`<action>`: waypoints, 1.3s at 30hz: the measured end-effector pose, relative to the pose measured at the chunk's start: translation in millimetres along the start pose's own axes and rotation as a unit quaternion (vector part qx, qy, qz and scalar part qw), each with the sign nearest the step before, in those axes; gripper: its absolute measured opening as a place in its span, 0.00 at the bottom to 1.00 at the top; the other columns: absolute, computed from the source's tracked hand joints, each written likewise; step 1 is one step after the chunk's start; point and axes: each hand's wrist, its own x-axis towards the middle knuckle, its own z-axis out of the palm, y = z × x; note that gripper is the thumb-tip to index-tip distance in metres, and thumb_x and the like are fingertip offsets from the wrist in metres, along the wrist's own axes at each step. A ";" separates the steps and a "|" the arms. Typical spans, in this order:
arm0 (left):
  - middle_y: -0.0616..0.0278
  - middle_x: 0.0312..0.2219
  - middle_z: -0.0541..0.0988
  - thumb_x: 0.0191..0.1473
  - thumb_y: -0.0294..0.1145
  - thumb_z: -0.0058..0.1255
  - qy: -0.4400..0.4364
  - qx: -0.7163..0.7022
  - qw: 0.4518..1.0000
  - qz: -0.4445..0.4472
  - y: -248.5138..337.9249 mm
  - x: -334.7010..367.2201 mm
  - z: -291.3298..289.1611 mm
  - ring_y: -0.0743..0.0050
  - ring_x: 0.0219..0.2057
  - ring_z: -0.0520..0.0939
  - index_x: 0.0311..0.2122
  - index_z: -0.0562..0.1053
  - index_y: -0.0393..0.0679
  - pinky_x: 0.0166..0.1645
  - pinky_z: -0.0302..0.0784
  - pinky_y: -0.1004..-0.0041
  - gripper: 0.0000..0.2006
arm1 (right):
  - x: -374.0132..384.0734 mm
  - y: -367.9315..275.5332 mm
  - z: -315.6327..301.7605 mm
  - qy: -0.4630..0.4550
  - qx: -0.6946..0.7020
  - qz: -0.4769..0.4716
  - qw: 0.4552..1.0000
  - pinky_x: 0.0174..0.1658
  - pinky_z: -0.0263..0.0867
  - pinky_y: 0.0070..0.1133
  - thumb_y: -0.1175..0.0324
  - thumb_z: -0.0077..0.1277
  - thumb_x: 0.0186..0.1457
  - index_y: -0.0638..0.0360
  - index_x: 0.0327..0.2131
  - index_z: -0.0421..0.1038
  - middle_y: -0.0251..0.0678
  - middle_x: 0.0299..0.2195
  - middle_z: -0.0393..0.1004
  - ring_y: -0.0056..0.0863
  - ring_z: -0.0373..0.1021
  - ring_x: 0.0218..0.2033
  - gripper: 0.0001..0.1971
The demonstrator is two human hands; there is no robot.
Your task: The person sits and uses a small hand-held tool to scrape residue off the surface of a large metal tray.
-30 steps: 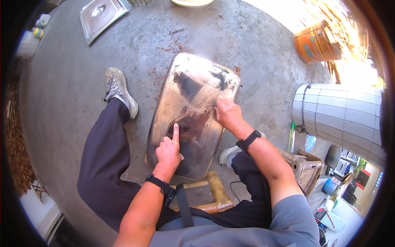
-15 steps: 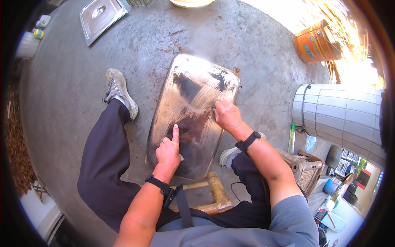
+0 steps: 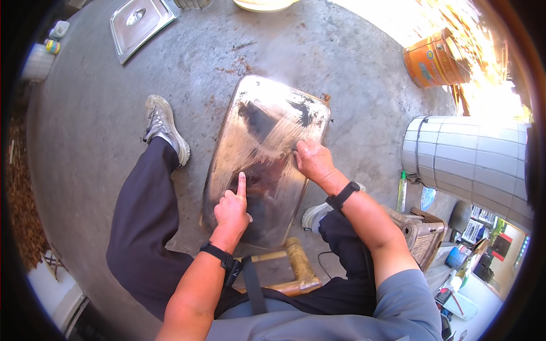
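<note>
A rectangular metal pan (image 3: pixel 224 142) with rounded corners lies on the floor between my feet, its upper face partly scratched bright and partly blackened. Near its lower middle, over a dark patch, is my left hand (image 3: pixel 230 209); the index finger points straight ahead and the other fingers are curled, with nothing seen in them. My right hand (image 3: pixel 314 162) is closed in a fist over the pan's right side. A small dark bit shows at its fingertips, but its kind is hidden by the fingers.
A bamboo stool (image 3: pixel 301 267) stands just in front of me. On the far floor lies a steel pan lid (image 3: pixel 139 25). At the right are an orange bucket (image 3: pixel 432 59), a white-tiled round column (image 3: pixel 460 153), a green-capped bottle (image 3: pixel 402 190) and a wooden-framed seat (image 3: pixel 424 238).
</note>
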 end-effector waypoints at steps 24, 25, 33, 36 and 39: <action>0.51 0.35 0.73 0.31 0.36 0.71 -0.001 0.003 1.000 0.010 2.2 -0.1 -1.2 0.52 0.37 0.79 0.67 0.38 0.58 0.37 0.78 0.60 0.62 | 3.9 1.1 5.6 0.001 -0.002 -0.002 1.000 0.27 0.69 0.34 0.70 0.50 0.47 0.58 0.23 0.65 0.41 0.22 0.70 0.44 0.71 0.25 0.05; 0.51 0.35 0.73 0.31 0.36 0.71 -0.002 0.003 1.000 0.008 1.2 -0.2 -0.5 0.52 0.37 0.79 0.67 0.38 0.58 0.37 0.78 0.60 0.62 | 6.2 0.8 4.5 0.011 0.000 0.010 1.000 0.27 0.69 0.35 0.70 0.50 0.47 0.58 0.23 0.65 0.41 0.22 0.70 0.44 0.71 0.25 0.05; 0.52 0.34 0.73 0.30 0.34 0.71 0.010 -0.004 1.000 0.010 1.5 1.0 2.5 0.52 0.36 0.79 0.67 0.39 0.58 0.36 0.78 0.59 0.62 | 5.0 7.0 3.9 0.011 0.014 0.004 1.000 0.28 0.69 0.35 0.69 0.50 0.47 0.59 0.24 0.65 0.43 0.24 0.70 0.44 0.71 0.27 0.06; 0.52 0.34 0.73 0.30 0.35 0.71 0.005 0.004 1.000 0.003 -1.1 0.6 2.0 0.52 0.36 0.79 0.67 0.39 0.58 0.36 0.78 0.59 0.62 | 2.1 0.1 7.3 -0.014 0.003 0.006 1.000 0.27 0.69 0.35 0.69 0.50 0.47 0.58 0.24 0.65 0.42 0.23 0.70 0.44 0.71 0.27 0.06; 0.52 0.34 0.73 0.30 0.35 0.71 0.002 0.001 1.000 0.004 1.5 1.2 1.7 0.52 0.37 0.79 0.67 0.39 0.58 0.37 0.78 0.60 0.62 | 8.6 2.5 1.7 0.035 0.005 0.026 0.999 0.27 0.69 0.35 0.70 0.50 0.47 0.57 0.23 0.65 0.41 0.23 0.69 0.43 0.71 0.26 0.05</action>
